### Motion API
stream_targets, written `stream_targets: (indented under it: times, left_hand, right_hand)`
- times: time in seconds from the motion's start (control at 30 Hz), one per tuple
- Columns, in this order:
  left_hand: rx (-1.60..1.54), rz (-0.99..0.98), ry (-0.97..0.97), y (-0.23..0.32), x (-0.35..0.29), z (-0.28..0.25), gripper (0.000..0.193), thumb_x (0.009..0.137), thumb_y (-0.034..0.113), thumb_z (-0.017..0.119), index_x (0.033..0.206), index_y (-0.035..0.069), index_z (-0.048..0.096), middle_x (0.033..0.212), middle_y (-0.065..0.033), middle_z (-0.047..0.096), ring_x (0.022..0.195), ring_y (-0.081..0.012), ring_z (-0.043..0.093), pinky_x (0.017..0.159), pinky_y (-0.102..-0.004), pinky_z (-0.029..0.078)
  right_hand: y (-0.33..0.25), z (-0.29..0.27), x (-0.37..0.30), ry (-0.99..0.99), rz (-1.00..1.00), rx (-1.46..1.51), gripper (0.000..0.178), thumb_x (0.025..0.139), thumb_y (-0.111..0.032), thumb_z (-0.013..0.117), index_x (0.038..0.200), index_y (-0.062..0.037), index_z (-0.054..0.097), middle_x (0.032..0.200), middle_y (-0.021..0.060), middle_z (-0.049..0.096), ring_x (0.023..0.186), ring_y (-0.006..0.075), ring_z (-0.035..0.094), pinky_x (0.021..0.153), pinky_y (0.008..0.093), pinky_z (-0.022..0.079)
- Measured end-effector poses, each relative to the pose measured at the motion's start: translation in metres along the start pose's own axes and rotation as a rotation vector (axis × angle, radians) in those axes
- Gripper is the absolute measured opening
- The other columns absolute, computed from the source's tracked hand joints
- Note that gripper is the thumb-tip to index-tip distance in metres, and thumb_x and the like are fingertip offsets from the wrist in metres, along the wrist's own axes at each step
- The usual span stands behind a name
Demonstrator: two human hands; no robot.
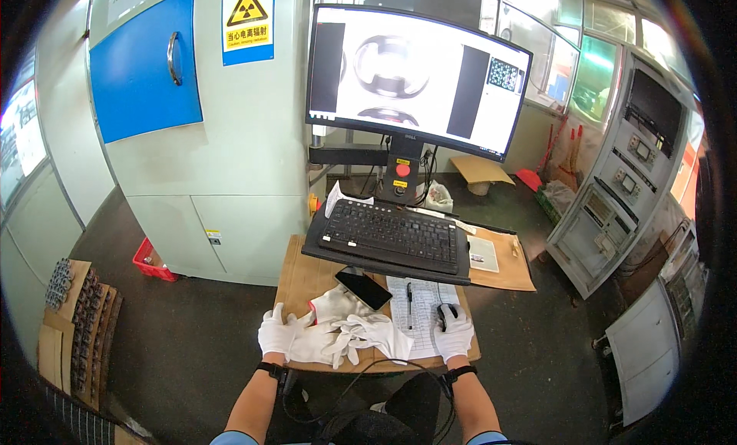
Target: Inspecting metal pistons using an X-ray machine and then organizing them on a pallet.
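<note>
Mouse, place: the black mouse (447, 312) is sitting right of bottom centre in the frame, by the right side of the paper sheet (424, 341).
Right hand: my gloved right hand (454, 337) is curving over the mouse, fingers closing around its top.
Left hand: my gloved left hand (277, 334) is resting at the lower left of the tabletop (294, 276), beside the spare white gloves (381, 334); fingers are bending loosely, and I cannot tell whether they are pinching anything.
Mouse, handling: I am judging it light and stiff-shelled, perhaps slippery under glove fabric.
Mouse, hold: thumb and outer fingers should be hugging its sides.
Spare gloves, handling: looking soft, limp, very light; cuffs would be offering the surest hold.
Warning sign (248, 23): upper left of centre, showing a black radiation triangle on yellow, two legible scripts running beneath.
Monitor (403, 77): a small maker's mark is showing on its lower bezel, upper centre.
Paper sheet, writing: rows are running down it, too small for reading.
</note>
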State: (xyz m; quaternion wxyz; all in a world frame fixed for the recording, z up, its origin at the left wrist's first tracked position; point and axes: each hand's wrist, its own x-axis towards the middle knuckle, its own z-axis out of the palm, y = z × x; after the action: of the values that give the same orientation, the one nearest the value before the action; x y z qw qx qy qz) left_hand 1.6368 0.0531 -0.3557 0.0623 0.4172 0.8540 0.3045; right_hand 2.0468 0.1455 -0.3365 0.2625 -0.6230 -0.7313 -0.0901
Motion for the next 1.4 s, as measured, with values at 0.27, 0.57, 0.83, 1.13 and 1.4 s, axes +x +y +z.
stream_targets:
  times: [0.27, 0.57, 0.83, 1.13, 1.4]
  left_hand:
    - [0.008, -0.007, 0.004, 0.0, 0.0, 0.001, 0.049, 0.088, 0.038, 0.067, 0.131, 0.014, 0.062, 0.122, -0.0191, 0.064, 0.103, -0.0386, 0.067, 0.087, -0.0456, 0.056]
    - [0.03, -0.001, 0.019, -0.002, 0.002, 0.005, 0.047, 0.089, 0.037, 0.067, 0.129, 0.014, 0.062, 0.12, -0.0183, 0.065, 0.101, -0.0387, 0.067, 0.085, -0.0465, 0.056]
    - [0.022, 0.021, 0.041, -0.009, 0.003, 0.01, 0.047, 0.088, 0.037, 0.068, 0.13, 0.014, 0.062, 0.12, -0.0189, 0.065, 0.101, -0.0389, 0.067, 0.086, -0.0468, 0.056]
    - [0.01, 0.016, 0.04, -0.012, 0.003, 0.01, 0.048, 0.088, 0.036, 0.068, 0.13, 0.013, 0.061, 0.122, -0.0187, 0.065, 0.104, -0.0379, 0.067, 0.088, -0.0458, 0.056]
    - [0.003, -0.011, -0.017, 0.0, 0.002, 0.001, 0.048, 0.088, 0.035, 0.068, 0.13, 0.013, 0.061, 0.122, -0.0192, 0.064, 0.105, -0.0385, 0.067, 0.087, -0.0454, 0.056]
  right_hand:
    - [-0.003, -0.002, 0.001, -0.05, 0.046, 0.008, 0.045, 0.075, -0.02, 0.068, 0.12, -0.0143, 0.068, 0.128, 0.0161, 0.062, 0.106, 0.0373, 0.063, 0.095, 0.0466, 0.051]
    - [0.0, -0.001, 0.001, -0.012, -0.005, -0.01, 0.047, 0.073, -0.021, 0.07, 0.12, -0.0146, 0.067, 0.128, 0.0177, 0.061, 0.099, 0.0392, 0.064, 0.087, 0.048, 0.054]
    - [-0.002, -0.003, 0.001, -0.014, -0.008, -0.015, 0.049, 0.074, -0.022, 0.07, 0.122, -0.016, 0.066, 0.129, 0.0172, 0.061, 0.1, 0.0388, 0.063, 0.087, 0.0479, 0.053]
    - [0.002, 0.006, -0.001, -0.014, -0.015, 0.018, 0.05, 0.075, -0.024, 0.071, 0.124, -0.0174, 0.066, 0.129, 0.0168, 0.06, 0.101, 0.0392, 0.062, 0.088, 0.0489, 0.053]
    - [0.004, 0.004, -0.001, -0.022, -0.004, 0.016, 0.046, 0.077, -0.024, 0.07, 0.122, -0.0151, 0.068, 0.128, 0.0187, 0.061, 0.102, 0.0397, 0.063, 0.089, 0.0486, 0.053]
